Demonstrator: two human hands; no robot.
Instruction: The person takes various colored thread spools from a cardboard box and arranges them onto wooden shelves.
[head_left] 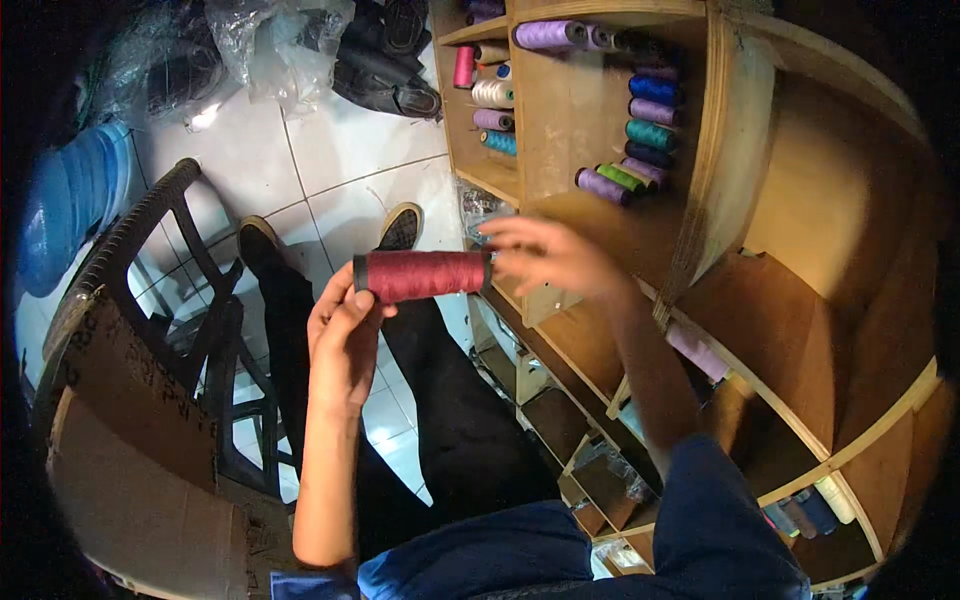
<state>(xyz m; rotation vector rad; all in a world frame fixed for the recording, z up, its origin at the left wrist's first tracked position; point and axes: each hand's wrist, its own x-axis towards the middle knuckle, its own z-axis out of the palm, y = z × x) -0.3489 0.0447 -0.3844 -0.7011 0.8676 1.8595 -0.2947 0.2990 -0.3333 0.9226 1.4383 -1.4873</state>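
Note:
My left hand [343, 325] is closed around the near end of a dark red thread spool [425, 275] with black ends. The spool lies sideways in front of me, its other end toward the right. Close to that right end, my right hand [555, 258] has its fingers stretched out and a little blurred; whether a fingertip touches the black end I cannot tell. Just beyond, a wooden shelf [590, 130] holds purple thread spools [548, 36], a teal spool [650, 135] and a green spool [620, 178], among several others.
Empty-looking wooden compartments [800, 190] stretch along the right. A black chair [205, 240] and a cardboard box [140, 400] stand at the left, with a blue water bottle [75, 205] behind. Plastic bags [275, 50] and black shoes [385, 70] lie on the tiled floor [350, 150].

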